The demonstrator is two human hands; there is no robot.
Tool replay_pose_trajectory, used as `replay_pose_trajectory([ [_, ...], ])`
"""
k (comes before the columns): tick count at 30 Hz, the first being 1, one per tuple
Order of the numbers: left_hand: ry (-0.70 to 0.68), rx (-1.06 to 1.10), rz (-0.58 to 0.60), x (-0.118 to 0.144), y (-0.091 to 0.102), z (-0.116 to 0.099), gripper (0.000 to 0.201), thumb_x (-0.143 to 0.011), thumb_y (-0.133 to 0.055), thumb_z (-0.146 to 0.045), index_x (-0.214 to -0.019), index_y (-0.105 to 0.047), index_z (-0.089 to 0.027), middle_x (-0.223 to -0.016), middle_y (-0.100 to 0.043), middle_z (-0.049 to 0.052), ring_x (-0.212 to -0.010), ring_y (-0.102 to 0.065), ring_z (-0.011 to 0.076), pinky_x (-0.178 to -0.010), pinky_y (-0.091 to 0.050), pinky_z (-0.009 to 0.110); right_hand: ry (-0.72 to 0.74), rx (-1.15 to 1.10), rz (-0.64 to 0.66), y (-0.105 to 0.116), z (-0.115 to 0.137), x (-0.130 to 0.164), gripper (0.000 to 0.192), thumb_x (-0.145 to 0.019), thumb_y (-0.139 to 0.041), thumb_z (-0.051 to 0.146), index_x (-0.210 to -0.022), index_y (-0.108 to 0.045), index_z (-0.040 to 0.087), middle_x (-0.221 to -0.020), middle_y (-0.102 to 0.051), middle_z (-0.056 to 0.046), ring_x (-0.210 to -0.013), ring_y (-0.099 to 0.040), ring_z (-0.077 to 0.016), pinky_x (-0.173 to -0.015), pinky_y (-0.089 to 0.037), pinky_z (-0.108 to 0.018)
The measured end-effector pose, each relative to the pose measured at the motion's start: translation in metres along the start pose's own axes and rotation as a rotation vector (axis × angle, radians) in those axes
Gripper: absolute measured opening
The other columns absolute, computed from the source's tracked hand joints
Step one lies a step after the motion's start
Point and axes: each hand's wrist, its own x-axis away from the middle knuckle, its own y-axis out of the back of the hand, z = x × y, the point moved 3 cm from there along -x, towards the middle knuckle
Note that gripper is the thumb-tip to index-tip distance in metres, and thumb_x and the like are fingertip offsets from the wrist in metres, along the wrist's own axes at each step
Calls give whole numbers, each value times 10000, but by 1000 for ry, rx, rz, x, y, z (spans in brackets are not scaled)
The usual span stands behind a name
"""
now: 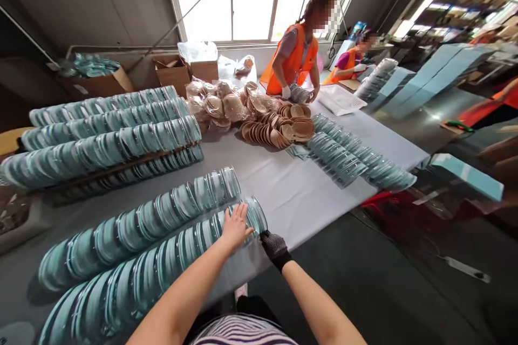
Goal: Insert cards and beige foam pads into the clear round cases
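A long row of clear, blue-tinted round plastic containers point(174, 256) lies on its side along the near edge of the table, the pieces stacked one against another. My bare left hand point(236, 226) rests on top of this row near its right end, fingers stretched out. At that end, my right hand point(275, 247) in a black dotted glove has its fingers closed at the lower rim of the last container point(258, 214); its fingertips are partly hidden. A second row of the same containers point(141, 221) lies parallel, just beyond.
More container rows point(105, 140) are piled at the back left. Bagged brown oval pieces point(222, 102) and loose ones point(279, 126) lie mid-table. Further rows point(356, 151) and a white tray point(340, 98) are at right. A co-worker in an orange vest point(295, 59) handles containers across the table.
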Motion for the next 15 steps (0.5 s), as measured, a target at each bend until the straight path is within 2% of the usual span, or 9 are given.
replay_pose_trajectory([
  [2,-19,24,-7,2,4,-1,776,-873,-523,-475,-1552,-239,-229,-1613,-242,101,-1493,-187,310,-1191,-156,581,2,14,0,-3,2,3,282,-931,-418,200,-994,-686,263,-1062,-738,-76,-950,-711,-271,-739,-505,-313],
  [4,-50,78,-50,15,10,0,804,-871,-539,-472,-1559,-207,-218,-1621,-211,107,-1504,-138,305,-1206,-122,570,23,8,-12,-9,7,10,313,-955,-375,243,-961,-687,255,-1011,-744,-84,-939,-715,-277,-750,-520,-329],
  [7,-91,215,-163,56,20,10,825,-874,-549,-494,-1559,-195,-200,-1623,-200,123,-1510,-118,286,-1222,-111,530,125,-86,-57,-19,23,26,353,-964,-334,266,-915,-684,279,-977,-749,-78,-930,-719,-256,-775,-538,-334],
  [9,-78,309,-262,93,27,28,807,-877,-553,-505,-1551,-220,-210,-1618,-221,120,-1511,-124,269,-1228,-112,505,254,-188,-87,-22,43,32,345,-946,-341,257,-908,-683,292,-976,-753,-77,-923,-722,-244,-781,-553,-343],
  [12,70,403,-484,156,32,85,731,-880,-570,-465,-1518,-294,-241,-1595,-283,118,-1503,-166,266,-1227,-133,502,506,-350,-131,-21,94,26,318,-922,-378,307,-922,-694,264,-951,-758,-94,-867,-731,-245,-743,-577,-363],
  [15,371,478,-805,236,23,165,627,-893,-558,-374,-1472,-367,-226,-1560,-329,146,-1480,-234,279,-1202,-219,508,733,-469,-119,-14,175,21,318,-907,-431,360,-929,-713,215,-890,-761,-100,-803,-732,-229,-713,-583,-339],
])
